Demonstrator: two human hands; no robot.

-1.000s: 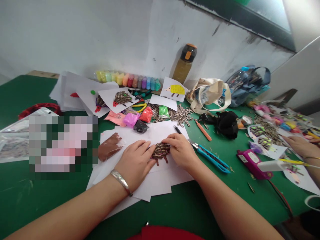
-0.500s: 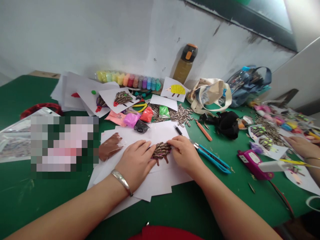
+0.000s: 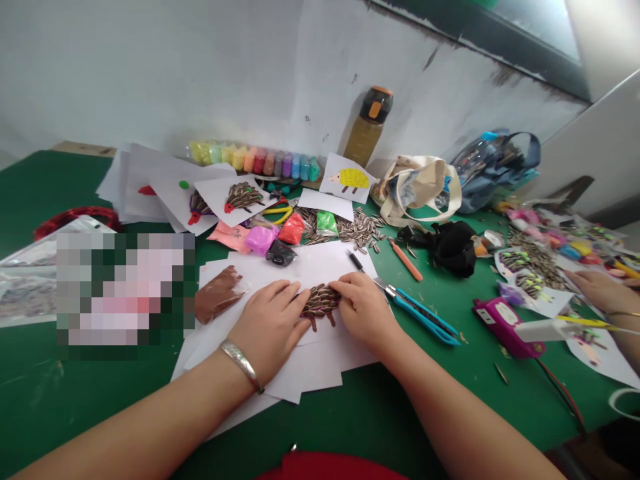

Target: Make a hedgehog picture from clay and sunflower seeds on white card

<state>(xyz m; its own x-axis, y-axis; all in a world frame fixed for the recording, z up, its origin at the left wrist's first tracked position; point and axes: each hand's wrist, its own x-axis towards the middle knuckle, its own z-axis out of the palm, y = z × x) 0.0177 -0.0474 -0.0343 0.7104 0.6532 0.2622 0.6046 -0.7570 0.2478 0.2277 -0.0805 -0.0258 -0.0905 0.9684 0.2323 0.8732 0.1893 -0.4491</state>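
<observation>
A hedgehog figure [image 3: 320, 302] made of overlapping striped sunflower seeds, with brown legs and a little pink between the seeds, lies on white paper [image 3: 320, 367]. My left hand [image 3: 267, 330] rests flat beside its left end, fingers stretched out and covering part of it. At the right end, the thumb and index finger of my right hand [image 3: 365, 310] are pinched together against the outermost seeds. Whatever is between those fingertips is hidden. A packet of brown clay [image 3: 219, 295] lies left of my left hand. Beyond my right hand are a pen [image 3: 355, 261] and a blue cutter [image 3: 423, 317].
Coloured clay packets [image 3: 261, 239] and a heap of sunflower seeds [image 3: 363, 230] lie behind the paper. A bottle [image 3: 367, 130] and a cloth bag [image 3: 415, 193] stand by the wall. At right are a magenta glue gun [image 3: 505, 327] and another person's hand [image 3: 595, 290].
My hands stay in nearly the same place on the figure. The whole view has shifted slightly; nothing is visibly picked up or let go.
</observation>
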